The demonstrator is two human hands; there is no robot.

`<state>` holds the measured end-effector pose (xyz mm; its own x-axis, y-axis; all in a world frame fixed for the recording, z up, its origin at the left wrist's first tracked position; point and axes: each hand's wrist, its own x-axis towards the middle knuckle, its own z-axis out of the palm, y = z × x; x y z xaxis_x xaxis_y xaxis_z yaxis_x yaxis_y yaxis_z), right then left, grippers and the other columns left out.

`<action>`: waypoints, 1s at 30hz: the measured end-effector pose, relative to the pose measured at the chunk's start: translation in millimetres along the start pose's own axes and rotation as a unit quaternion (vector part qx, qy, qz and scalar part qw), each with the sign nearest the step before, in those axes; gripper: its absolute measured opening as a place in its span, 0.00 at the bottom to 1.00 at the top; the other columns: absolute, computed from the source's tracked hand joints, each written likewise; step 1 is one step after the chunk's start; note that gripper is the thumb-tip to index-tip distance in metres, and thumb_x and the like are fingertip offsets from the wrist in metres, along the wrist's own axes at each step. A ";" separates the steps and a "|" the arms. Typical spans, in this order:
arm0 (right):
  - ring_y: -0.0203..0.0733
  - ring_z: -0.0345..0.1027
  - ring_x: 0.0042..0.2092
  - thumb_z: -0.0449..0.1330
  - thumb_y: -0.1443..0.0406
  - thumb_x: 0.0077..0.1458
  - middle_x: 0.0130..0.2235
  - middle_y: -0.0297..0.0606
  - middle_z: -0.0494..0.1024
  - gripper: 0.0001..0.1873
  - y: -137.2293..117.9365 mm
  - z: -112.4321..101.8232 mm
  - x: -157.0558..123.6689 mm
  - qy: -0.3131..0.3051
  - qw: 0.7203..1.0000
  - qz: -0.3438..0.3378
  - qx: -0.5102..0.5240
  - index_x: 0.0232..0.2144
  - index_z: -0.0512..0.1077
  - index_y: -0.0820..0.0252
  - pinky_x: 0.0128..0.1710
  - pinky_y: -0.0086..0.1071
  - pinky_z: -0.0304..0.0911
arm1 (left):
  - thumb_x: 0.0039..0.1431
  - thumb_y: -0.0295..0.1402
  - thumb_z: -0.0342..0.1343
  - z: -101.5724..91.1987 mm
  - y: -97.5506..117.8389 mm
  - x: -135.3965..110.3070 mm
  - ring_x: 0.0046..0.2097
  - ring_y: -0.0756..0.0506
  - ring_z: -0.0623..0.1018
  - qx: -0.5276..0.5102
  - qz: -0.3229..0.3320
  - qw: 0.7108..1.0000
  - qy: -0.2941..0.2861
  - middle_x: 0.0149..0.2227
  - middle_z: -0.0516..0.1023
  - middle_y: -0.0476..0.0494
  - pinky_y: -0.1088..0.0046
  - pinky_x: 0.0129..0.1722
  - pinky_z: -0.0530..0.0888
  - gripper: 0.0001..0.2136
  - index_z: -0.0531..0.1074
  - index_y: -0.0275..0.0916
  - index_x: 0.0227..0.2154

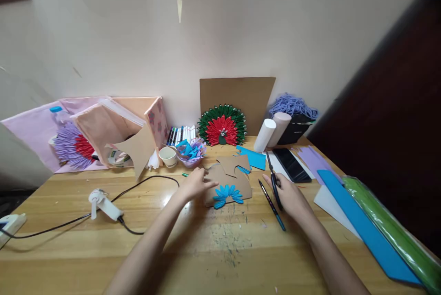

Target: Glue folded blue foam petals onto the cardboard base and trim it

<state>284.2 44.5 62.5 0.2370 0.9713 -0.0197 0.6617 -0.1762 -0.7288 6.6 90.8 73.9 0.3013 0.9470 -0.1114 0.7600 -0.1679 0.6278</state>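
Observation:
My left hand (196, 184) rests with its fingers curled on the left edge of a brown cardboard piece (237, 182) lying on the wooden table (103, 249). A fan of blue paper petals (227, 195) sits on the near edge of that cardboard. My right hand (287, 194) lies on the table to the right, fingers over the handles of black scissors (274, 180) whose blades point away. A dark pen with a blue tip (272, 205) lies just left of this hand. Cut cardboard scraps (234, 165) lie behind the piece.
A white glue gun (103, 205) with a black cord lies at the left. Behind are a paper cup (168, 156), a bowl of blue paper bits (191, 152), markers (181, 135), a red-green paper fan (222, 126), a phone (291, 165), and blue (361, 221) and green (389, 226) sheets at the right.

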 end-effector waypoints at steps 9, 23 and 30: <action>0.47 0.69 0.31 0.53 0.51 0.47 0.29 0.42 0.76 0.16 55.4 -36.6 -3.5 -0.056 0.950 0.124 -0.281 0.23 0.66 0.57 0.23 0.31 0.52 | 0.52 0.41 0.55 59.2 30.0 59.6 0.56 0.36 0.61 0.223 0.108 0.966 0.078 0.54 0.62 0.27 0.62 0.54 0.58 0.30 0.56 0.27 0.53; 0.50 0.70 0.34 0.56 0.53 0.47 0.30 0.46 0.75 0.15 80.3 -51.7 -8.8 -0.007 0.944 0.159 -0.288 0.23 0.69 0.59 0.25 0.32 0.54 | 0.41 0.43 0.62 49.2 19.0 125.7 0.51 0.35 0.67 0.197 0.131 0.972 -0.010 0.47 0.68 0.30 0.64 0.47 0.65 0.31 0.64 0.31 0.48; 0.41 0.69 0.37 0.52 0.61 0.53 0.37 0.40 0.73 0.07 54.2 -25.6 -11.1 0.045 0.988 -0.012 -0.149 0.30 0.65 0.59 0.34 0.30 0.59 | 0.40 0.41 0.63 48.1 21.1 136.9 0.46 0.39 0.71 0.163 0.140 0.976 -0.024 0.42 0.72 0.37 0.69 0.44 0.66 0.27 0.67 0.35 0.44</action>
<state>335.7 20.1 40.7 0.2716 0.9602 0.0658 0.8446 -0.2050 -0.4946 91.6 203.7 34.8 0.5445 0.8387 -0.0120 0.7846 -0.5043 0.3607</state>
